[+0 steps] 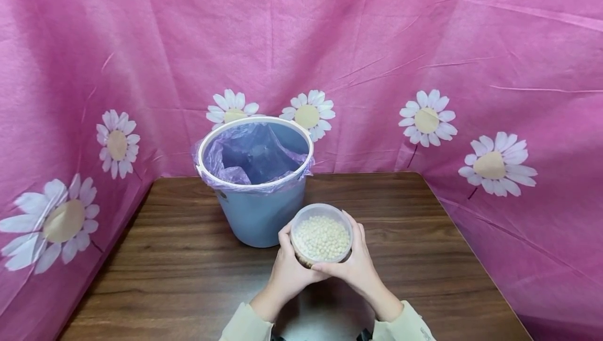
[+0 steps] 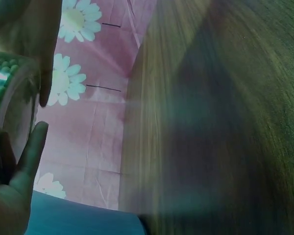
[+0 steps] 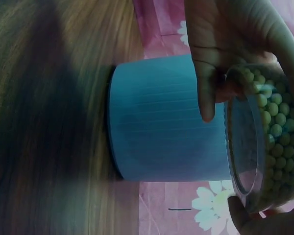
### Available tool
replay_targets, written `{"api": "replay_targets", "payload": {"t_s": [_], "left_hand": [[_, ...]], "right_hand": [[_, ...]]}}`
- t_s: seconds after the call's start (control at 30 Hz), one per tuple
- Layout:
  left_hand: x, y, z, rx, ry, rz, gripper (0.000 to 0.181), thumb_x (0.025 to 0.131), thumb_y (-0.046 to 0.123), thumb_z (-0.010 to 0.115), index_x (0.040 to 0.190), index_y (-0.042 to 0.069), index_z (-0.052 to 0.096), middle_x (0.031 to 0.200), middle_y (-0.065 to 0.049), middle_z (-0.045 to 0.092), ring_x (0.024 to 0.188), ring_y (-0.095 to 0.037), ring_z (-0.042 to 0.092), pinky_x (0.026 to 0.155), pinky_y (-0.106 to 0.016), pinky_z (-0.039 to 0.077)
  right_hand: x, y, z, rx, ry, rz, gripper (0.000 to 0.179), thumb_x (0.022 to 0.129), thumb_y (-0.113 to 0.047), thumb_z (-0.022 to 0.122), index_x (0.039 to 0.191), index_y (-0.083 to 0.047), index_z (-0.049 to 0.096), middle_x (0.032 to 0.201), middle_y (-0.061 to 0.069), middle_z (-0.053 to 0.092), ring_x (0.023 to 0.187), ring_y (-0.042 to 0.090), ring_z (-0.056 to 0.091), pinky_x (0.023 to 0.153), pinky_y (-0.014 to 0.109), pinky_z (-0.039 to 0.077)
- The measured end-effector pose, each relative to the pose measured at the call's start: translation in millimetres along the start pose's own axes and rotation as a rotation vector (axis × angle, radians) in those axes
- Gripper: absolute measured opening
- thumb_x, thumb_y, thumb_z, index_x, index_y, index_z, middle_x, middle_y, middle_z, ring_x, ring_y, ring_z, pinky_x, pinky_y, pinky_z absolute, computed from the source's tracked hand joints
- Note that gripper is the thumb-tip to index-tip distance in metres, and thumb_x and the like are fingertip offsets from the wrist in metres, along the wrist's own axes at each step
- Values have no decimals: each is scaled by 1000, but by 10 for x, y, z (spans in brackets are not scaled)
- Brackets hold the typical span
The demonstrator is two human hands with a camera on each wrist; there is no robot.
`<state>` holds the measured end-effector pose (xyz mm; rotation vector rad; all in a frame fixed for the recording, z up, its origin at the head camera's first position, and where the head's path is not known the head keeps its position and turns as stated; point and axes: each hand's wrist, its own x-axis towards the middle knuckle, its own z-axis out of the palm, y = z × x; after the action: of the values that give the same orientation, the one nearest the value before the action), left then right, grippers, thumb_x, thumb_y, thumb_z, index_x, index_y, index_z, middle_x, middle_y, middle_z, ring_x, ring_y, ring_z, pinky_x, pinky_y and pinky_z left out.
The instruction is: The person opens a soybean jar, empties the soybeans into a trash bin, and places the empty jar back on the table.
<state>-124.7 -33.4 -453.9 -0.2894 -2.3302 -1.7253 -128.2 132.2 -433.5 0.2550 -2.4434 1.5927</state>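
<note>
A round clear plastic tub (image 1: 301,260) holds many small pale round beans (image 1: 325,237), which look like soybeans. My left hand (image 1: 288,274) grips the tub's left side, and my right hand (image 1: 359,269) grips its right side, the thumbs meeting near its front. The wrist views show the tub (image 3: 245,147) held up above the table, with fingers curved around its wall. Whether a lid covers the top, I cannot tell. Just behind and left of the hands stands a blue trash bin (image 1: 264,218) with a white rim ring.
A purple plastic bag (image 1: 221,159) lines the bin and hangs over its rim. Brown wood-grain tabletop (image 1: 165,268) lies beneath everything. Pink cloth (image 1: 367,43) printed with white daisies hangs along the back and both sides.
</note>
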Motion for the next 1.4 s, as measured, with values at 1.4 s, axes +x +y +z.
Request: {"api": "replay_targets", "payload": {"t_s": [1.4], "left_hand": [[103, 3, -272, -341, -358, 45, 123, 55, 9, 96, 152, 29, 24, 149, -3, 42, 132, -21, 44, 111, -27, 36]], "right_hand": [[422, 120, -454, 375, -637, -273, 103, 70, -12, 88, 151, 1, 26, 144, 29, 40, 128, 17, 48, 108, 22, 38]]}}
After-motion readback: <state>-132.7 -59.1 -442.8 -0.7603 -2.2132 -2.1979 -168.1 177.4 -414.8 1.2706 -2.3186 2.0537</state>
